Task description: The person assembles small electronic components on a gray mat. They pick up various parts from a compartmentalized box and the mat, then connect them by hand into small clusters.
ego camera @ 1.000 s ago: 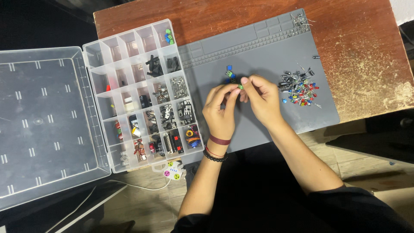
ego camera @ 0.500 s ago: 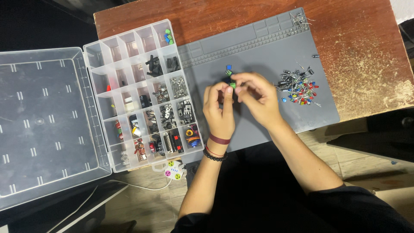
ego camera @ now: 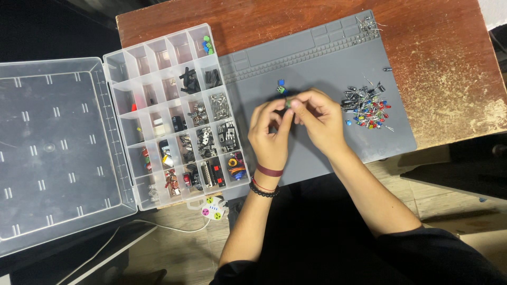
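Note:
My left hand (ego camera: 270, 134) and my right hand (ego camera: 317, 119) meet above the grey work mat (ego camera: 317, 58), fingertips pinched together on a tiny electronic part (ego camera: 289, 104) that is mostly hidden by the fingers. Just beyond the fingertips a small blue and green part (ego camera: 281, 86) lies on the mat. A loose pile of small coloured components with wire legs (ego camera: 367, 105) lies to the right of my right hand. The clear compartment box (ego camera: 174, 111), filled with sorted small parts, stands open to the left of my left hand.
The box's clear lid (ego camera: 53, 148) lies flat to the far left. The mat rests on a worn brown wooden table (ego camera: 449, 47). A white power strip with coloured buttons (ego camera: 211, 208) and its cable lie below the box. A few wire parts (ego camera: 367, 24) sit at the mat's top right corner.
Both hands have shifted slightly toward the far side of the mat, staying pinched together; the fingers have turned around the tiny part between them.

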